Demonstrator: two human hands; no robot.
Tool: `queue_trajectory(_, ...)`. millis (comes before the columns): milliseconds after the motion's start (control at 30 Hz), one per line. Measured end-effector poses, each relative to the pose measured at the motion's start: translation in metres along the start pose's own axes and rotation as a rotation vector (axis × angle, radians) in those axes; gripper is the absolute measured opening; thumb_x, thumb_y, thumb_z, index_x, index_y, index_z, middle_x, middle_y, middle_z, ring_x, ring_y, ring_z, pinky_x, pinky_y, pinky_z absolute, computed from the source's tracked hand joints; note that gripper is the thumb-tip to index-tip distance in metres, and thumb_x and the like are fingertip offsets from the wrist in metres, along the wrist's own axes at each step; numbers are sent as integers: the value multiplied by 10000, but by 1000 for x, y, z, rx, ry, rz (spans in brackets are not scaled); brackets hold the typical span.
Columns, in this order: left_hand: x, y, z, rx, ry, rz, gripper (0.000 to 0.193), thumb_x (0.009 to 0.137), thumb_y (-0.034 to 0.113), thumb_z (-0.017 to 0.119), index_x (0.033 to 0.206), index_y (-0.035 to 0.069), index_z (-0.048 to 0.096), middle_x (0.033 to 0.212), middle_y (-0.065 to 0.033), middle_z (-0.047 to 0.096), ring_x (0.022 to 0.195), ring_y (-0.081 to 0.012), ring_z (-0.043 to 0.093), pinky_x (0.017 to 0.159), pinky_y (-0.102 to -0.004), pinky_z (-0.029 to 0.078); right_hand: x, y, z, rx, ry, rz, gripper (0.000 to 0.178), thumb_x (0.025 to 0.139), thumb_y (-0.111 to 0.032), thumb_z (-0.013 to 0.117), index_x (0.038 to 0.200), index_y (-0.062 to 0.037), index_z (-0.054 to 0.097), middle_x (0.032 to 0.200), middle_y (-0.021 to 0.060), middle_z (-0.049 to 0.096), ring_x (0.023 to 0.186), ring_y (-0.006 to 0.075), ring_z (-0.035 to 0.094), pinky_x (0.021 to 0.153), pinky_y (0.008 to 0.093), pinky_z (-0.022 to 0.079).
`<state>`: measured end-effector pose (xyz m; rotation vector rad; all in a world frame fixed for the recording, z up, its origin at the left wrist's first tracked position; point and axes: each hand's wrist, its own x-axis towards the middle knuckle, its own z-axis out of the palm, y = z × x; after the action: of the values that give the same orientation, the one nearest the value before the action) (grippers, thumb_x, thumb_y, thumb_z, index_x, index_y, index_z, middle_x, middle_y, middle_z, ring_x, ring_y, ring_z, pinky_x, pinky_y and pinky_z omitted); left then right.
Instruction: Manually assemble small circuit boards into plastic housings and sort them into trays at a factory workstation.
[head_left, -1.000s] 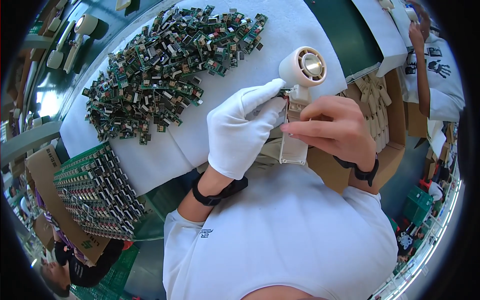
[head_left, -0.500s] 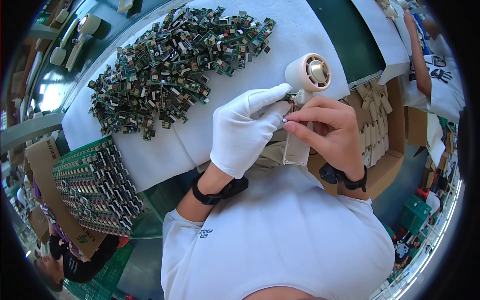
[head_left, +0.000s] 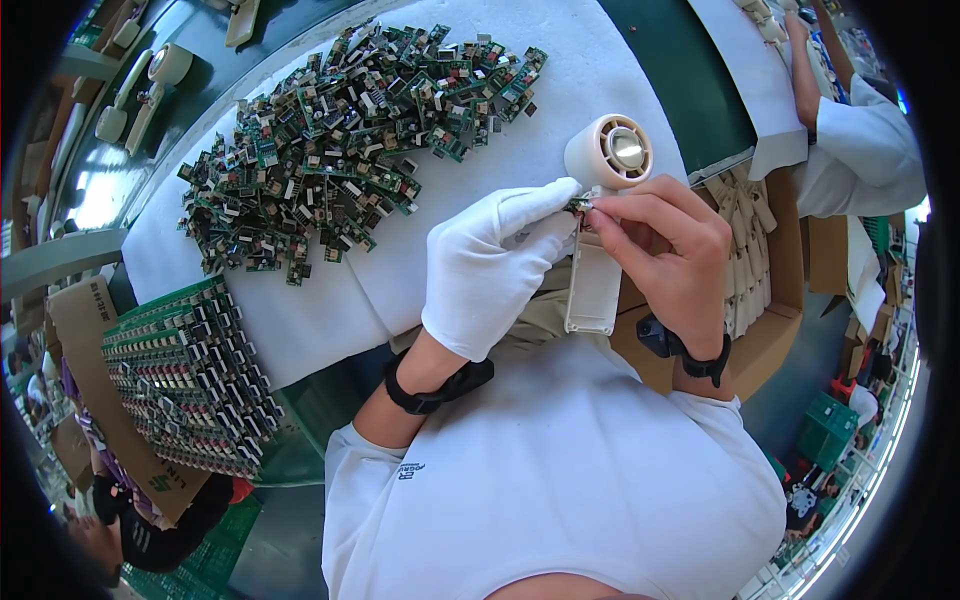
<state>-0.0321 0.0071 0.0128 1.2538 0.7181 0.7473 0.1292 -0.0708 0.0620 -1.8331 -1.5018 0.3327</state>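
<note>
A cream handheld fan with a round head (head_left: 608, 152) and an opened handle shell (head_left: 596, 290) is in front of my chest. My left hand (head_left: 490, 262), in a white glove, is closed, pinching a small green circuit board (head_left: 578, 205) at the neck of the fan. My bare right hand (head_left: 672, 255) is closed too, thumb and forefinger pressed together against the board's right end. The small white connector they grip is mostly hidden by the fingertips. Thin reddish wires run just below the board into the open handle.
A heap of small circuit boards (head_left: 330, 140) covers the white foam sheet (head_left: 480, 215). Stacked board panels (head_left: 190, 375) stand at the left beside cardboard. A carton (head_left: 775, 300) of cream handle shells is at my right. Fan parts (head_left: 150, 85) lie far left; a co-worker's sleeve (head_left: 865, 140) shows far right.
My right fingertips have moved up and slightly right, bringing the white connector from below the board to its end. The fan head has shifted slightly left and down.
</note>
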Motion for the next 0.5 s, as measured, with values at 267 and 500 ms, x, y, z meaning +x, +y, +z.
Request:
queue_trajectory(267, -3, -13, -1, 189, -2, 204, 317, 910, -76, 696, 1213, 10, 729, 1102, -79, 728, 950, -123, 687, 833, -274, 597, -4, 2, 1, 45, -11, -13, 112, 836, 23, 779, 945, 2, 761, 841, -6, 652, 635, 34, 552, 536, 195, 386)
queue_trajectory(500, -10, -15, 10, 483, 93, 507, 435, 863, -51, 722, 1280, 69, 689, 1116, -138, 716, 898, -236, 717, 770, -303, 580, -11, -2, 11, 183, 38, 107, 111, 819, 3, 783, 926, 3, 753, 800, 20, 641, 547, 49, 507, 498, 213, 384)
